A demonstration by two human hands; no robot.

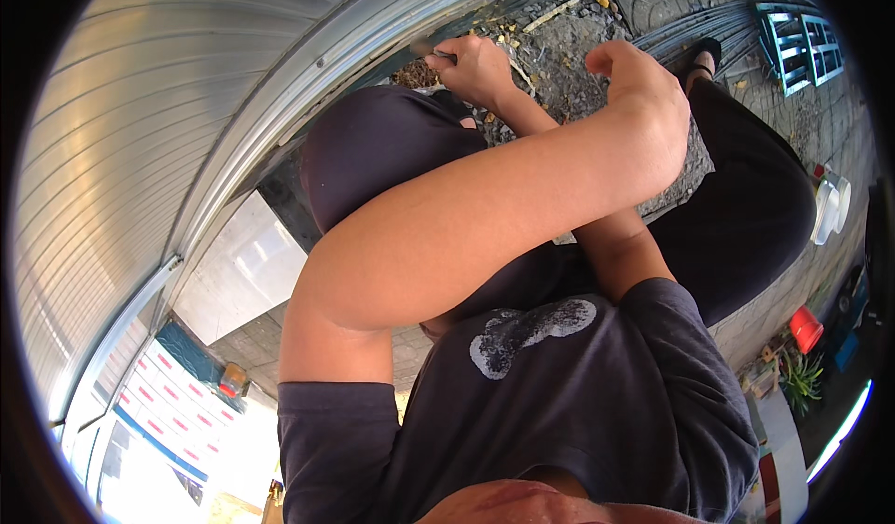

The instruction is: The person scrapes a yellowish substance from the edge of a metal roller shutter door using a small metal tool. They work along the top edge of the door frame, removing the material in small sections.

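Observation:
My forearms cross in front of my chest, the left one over the right. Beyond my raised knee, my right hand [479, 69] is closed around a small tool [423, 47], blurred and mostly hidden by the fingers. It is beside the base of a metal-panelled wall [175, 97], near a brown patch of dry debris [417, 75]. My left hand [647, 101] bends at the wrist above grey rubble and soil [559, 55]. Its fingers point left, and the palm is hidden, so whether it holds anything does not show. A rough concrete piece [692, 164] shows just below it.
A bundle of metal rods [671, 34] and a teal metal frame [803, 47] lie on the paving at upper right. Plastic tubs [828, 206], a red bucket [806, 328] and a green plant [800, 377] stand to the right. At left lies a pale panel [241, 265].

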